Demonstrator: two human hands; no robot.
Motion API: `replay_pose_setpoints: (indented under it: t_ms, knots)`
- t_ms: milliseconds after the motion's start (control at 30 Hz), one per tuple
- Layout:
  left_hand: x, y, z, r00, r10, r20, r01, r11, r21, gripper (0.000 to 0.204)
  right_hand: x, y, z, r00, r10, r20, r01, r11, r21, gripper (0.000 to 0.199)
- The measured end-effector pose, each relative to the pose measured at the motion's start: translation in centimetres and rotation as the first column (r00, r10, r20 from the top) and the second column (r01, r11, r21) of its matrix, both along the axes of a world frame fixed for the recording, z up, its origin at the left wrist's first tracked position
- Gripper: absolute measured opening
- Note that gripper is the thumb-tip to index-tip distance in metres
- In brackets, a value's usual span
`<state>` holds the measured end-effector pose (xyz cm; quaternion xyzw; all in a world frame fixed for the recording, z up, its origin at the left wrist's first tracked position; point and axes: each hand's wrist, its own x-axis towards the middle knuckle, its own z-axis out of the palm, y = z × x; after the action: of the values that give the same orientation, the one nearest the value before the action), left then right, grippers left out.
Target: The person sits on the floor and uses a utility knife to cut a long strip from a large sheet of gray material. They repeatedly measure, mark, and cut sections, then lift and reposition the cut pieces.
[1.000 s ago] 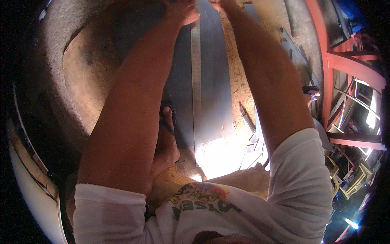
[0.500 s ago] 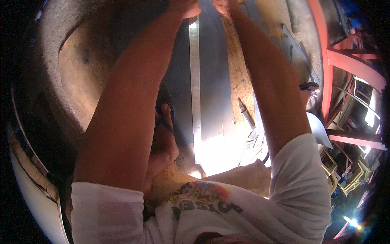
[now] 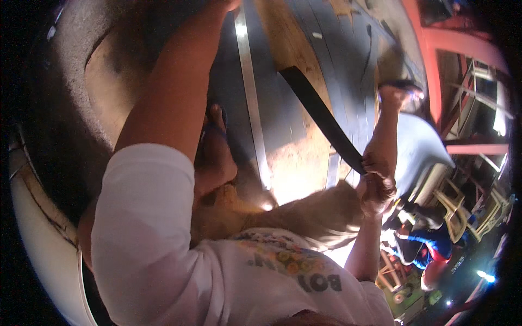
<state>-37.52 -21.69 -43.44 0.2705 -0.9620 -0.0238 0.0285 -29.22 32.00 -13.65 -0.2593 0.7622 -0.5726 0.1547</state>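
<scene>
My right hand (image 3: 378, 187) is closed on one end of a long, flat dark strip (image 3: 321, 117), held by my right knee. The strip's other end slants up and left over a grey sheet (image 3: 280, 108). My left hand (image 3: 230, 4) is at the top edge, near the far end of a metal straightedge (image 3: 251, 89); its fingers are cut off from view. The straightedge lies lengthwise on the grey sheet, with a wooden board (image 3: 293, 43) showing alongside.
My left foot (image 3: 217, 122) and right foot (image 3: 394, 95) flank the sheet. More grey strips (image 3: 348, 60) lie beyond the board. A red metal frame (image 3: 432, 81) stands at right, with yellowish chairs (image 3: 454, 209) and a person in blue and red (image 3: 435, 247) behind.
My right hand has come back from the far end toward my right knee and now holds the dark strip. My left arm stays stretched forward; the view has shifted.
</scene>
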Motion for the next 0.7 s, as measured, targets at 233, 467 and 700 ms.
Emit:
replay_pose_setpoints:
  t_ms: [233, 467, 700]
  knots:
    - [9.3, 18.7, 1.3, 0.999, 0.037, -0.028, -0.028, 0.963, 0.268, 0.074, 2.3, 0.4, -1.5, 0.987, -0.004, -0.161, 0.006, 1.000, 0.014, 0.025]
    - [15.6, 27.8, 3.7, 0.901, -0.133, 0.412, 0.043, 0.975, 0.220, 0.110, 3.2, 2.9, 2.4, 0.960, -0.117, -0.253, 0.110, 0.993, -0.045, 0.024]
    - [15.0, 29.0, 4.9, 0.892, -0.114, 0.437, 0.001, 0.968, 0.250, 0.088, 4.8, 18.3, 16.7, 0.810, -0.382, -0.445, 0.215, 0.899, -0.382, 0.022]
